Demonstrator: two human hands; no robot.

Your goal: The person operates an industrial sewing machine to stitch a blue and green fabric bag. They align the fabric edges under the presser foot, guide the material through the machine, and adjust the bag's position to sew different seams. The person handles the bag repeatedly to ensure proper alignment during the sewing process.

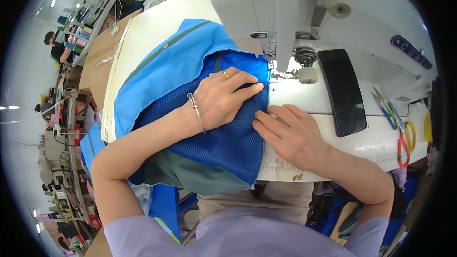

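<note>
A blue mesh fabric piece (pixel 238 147) lies on the white sewing table, joined or layered with light-blue cloth (pixel 157 76) and grey-green cloth (pixel 190 173). Its right edge runs up to the presser foot and needle area of a white sewing machine (pixel 238 0). My left hand (pixel 219 97) rests on the mesh just left of the needle, fingers stretched out and pressing it down. At the fabric's right edge, nearer to me, my right hand (pixel 295 135) has its thumb and fingertips closed on the edge. Its fingertips' undersides are hidden.
Right of the needle lies a black phone (pixel 342 93). Farther right are scissors with red handles (pixel 403 147) beside other small tools. A cardboard piece (pixel 102 62) borders the table's left side. More machines and shelves, with people among them, stand at the far left.
</note>
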